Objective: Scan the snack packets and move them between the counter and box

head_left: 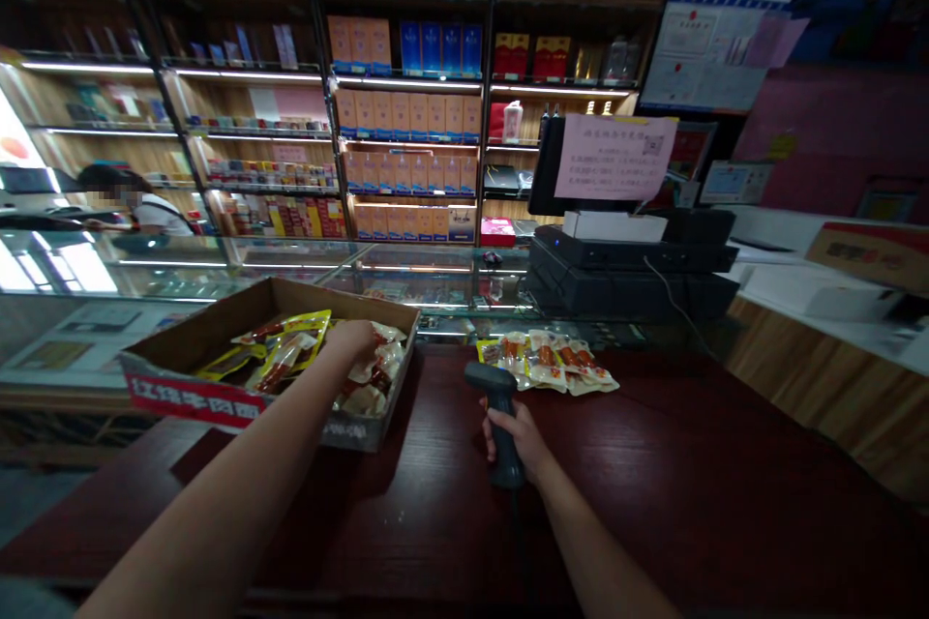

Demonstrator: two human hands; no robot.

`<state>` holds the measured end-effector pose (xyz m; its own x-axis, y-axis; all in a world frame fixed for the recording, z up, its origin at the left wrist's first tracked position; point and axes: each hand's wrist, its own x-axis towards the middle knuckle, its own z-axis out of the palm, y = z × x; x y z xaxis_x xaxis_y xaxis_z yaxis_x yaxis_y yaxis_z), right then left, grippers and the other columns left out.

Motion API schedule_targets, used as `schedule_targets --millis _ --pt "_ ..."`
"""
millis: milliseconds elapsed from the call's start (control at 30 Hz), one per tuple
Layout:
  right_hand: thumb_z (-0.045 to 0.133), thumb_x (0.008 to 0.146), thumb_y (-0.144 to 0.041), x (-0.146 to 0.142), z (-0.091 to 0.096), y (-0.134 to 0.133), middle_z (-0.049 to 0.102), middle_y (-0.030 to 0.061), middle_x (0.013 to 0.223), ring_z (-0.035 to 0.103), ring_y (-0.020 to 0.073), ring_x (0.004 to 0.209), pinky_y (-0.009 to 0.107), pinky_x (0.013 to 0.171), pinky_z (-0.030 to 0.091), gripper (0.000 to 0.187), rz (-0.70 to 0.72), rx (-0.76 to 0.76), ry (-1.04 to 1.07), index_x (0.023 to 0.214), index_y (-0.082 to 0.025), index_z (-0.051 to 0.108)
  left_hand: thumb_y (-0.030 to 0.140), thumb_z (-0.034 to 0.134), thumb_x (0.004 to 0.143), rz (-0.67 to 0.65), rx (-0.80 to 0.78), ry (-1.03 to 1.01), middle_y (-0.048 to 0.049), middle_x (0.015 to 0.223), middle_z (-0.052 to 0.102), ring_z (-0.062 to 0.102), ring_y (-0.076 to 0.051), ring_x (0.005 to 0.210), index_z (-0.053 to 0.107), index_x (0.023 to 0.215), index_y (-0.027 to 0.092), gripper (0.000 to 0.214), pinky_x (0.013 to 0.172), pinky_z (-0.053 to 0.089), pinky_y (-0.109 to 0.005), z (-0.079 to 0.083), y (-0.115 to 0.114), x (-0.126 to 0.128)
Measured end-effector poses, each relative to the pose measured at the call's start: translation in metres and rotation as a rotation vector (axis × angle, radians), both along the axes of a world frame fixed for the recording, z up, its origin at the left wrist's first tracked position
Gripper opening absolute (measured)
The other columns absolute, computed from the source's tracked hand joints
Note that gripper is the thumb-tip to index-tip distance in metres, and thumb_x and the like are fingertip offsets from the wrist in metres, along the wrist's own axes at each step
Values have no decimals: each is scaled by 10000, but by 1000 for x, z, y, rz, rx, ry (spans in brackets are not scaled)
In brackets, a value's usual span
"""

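Observation:
My left hand (352, 340) reaches into an open cardboard box (247, 411) with a red-and-white label on its front. Its fingers are curled down onto a clear-and-white snack packet (384, 348) at the box's right end; the fingertips are mostly hidden. Yellow-edged snack packets (290, 348) with reddish-brown contents lie loose around it. In front of me my right hand (517, 430) is wrapped around the handle of a dark grey barcode scanner (500, 406), held upright above the counter. Just beyond the scanner head, a row of similar snack packets (558, 363) lies on the counter.
The dark red wooden counter (450, 522) meets a glass display case (428, 280). A monitor with a pink notice (614, 158) stands at the back right, a cable trailing down. Lit shelves (406, 145) of boxed goods line the wall. A person (156, 213) is at far left.

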<state>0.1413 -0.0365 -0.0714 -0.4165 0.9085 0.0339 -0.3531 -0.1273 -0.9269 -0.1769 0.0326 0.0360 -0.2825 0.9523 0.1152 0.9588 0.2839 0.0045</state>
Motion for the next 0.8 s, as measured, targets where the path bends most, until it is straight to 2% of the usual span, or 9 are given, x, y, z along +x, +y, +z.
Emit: schedule_targets --millis 100,200,333,467,533,633,667,733,800 --pt "707 655 -413 0 0 0 594 -30 522 516 109 354 221 351 440 438 3 6 2 942 -139 523 272 812 373 34 -132 19 -183 787 683 626 -382 916 600 554 183 292 762 470 -428 4 9 4" --pt "696 662 -406 0 -1 -1 594 -30 523 511 105 354 221 355 441 421 2 11 8 940 -138 528 319 825 351 51 -119 -42 -193 840 681 624 -381 919 594 577 185 350 744 474 -416 3 13 5" --pt "694 664 -400 -1 -2 -1 596 -29 525 508 108 351 232 363 440 409 4 18 8 931 -136 532 341 760 481 80 96 -174 -215 964 663 610 -391 951 606 795 173 388 776 455 -458 4 9 8" --pt "683 677 -392 -1 -2 0 599 -24 535 517 117 354 238 356 437 403 17 21 16 941 -132 528 352 641 662 68 426 -353 -184 958 655 611 -344 947 537 945 167 353 830 430 -468 16 0 22" --pt "681 679 -387 -1 -2 0 598 -25 534 520 120 354 241 355 440 402 26 22 28 948 -132 526 339 621 686 43 662 -559 -143 943 648 610 -295 937 507 965 171 345 830 443 -424 24 -3 33" --pt "683 681 -378 0 -1 -1 597 -27 539 521 114 354 234 356 443 399 26 29 53 958 -135 531 316 589 689 -55 915 -1159 -65 877 633 617 -209 837 500 941 172 304 795 473 -363 27 -6 58" --pt "682 682 -378 1 0 -1 598 -26 545 522 110 356 230 358 444 399 27 32 63 963 -136 535 293 570 685 -101 909 -1395 -48 840 627 618 -191 793 508 917 166 272 775 482 -353 24 -9 68" --pt "679 687 -382 2 2 -3 600 -24 557 522 103 360 227 363 450 402 32 40 88 973 -135 543 225 550 645 -168 760 -1794 -33 752 611 618 -178 718 528 850 149 220 738 497 -351 10 -15 90" --pt "678 686 -385 3 4 -5 598 -23 562 520 100 361 229 363 455 405 27 49 112 978 -133 553 140 560 560 -195 606 -1987 -21 681 600 618 -182 681 536 788 140 230 715 503 -349 -13 -22 110"
